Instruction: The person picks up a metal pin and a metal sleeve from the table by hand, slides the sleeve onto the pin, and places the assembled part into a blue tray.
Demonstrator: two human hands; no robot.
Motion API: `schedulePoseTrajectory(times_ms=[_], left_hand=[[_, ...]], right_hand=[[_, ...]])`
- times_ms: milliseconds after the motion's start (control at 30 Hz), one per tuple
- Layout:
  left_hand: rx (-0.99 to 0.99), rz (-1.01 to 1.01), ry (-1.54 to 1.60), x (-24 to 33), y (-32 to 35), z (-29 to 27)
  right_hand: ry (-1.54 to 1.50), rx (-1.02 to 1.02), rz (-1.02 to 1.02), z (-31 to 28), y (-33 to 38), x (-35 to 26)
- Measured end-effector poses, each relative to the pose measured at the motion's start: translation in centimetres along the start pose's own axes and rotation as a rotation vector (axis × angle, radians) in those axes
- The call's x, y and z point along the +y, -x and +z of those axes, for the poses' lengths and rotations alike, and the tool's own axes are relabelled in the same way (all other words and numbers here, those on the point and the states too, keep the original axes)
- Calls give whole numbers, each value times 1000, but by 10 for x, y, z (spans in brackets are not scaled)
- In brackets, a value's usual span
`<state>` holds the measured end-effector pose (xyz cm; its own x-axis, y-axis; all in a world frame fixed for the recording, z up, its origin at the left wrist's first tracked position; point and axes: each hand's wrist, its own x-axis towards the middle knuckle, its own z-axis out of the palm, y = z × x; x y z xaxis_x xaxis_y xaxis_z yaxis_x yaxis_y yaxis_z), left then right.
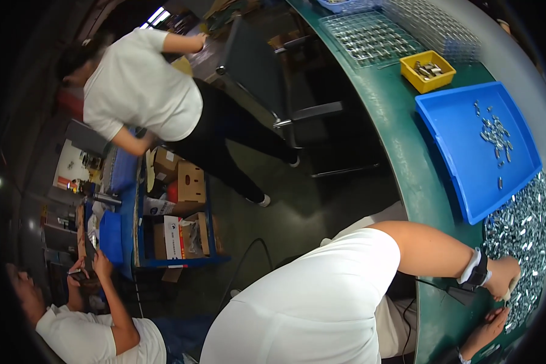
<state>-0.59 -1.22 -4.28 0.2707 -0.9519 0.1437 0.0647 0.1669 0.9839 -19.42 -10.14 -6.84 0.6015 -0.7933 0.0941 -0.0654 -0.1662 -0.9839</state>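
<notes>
My left hand, with a strap on its wrist, reaches onto a heap of small shiny metal pieces at the right side of the bench. Its fingers curl down together at the heap's near edge, and their tips are partly hidden. A pale covering shows on one finger. Just below it, my right hand lies low beside the same heap, fingers stretched out, with nothing visible in them. Beyond the heap, a blue tray holds a loose scatter of similar metal pieces.
A yellow bin of metal parts and clear plastic trays stand farther along the green bench. To the left are a dark chair, a cart with boxes, a standing person and another person holding something.
</notes>
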Motion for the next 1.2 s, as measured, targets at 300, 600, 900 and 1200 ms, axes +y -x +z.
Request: schedulePoseTrajectory(times_ms=[300, 600, 900, 1200], left_hand=[[31, 46, -86, -27, -16, 2], [68, 256, -222, -6, -15, 17], [78, 370, -221, -22, -17, 25], [97, 361, -263, -38, -19, 35]], right_hand=[[418, -41, -266, -11, -19, 23], [186, -73, -108, 3, 9, -35], [115, -379, -68, 2, 11, -35], [209, -226, -45, 13, 18, -35]])
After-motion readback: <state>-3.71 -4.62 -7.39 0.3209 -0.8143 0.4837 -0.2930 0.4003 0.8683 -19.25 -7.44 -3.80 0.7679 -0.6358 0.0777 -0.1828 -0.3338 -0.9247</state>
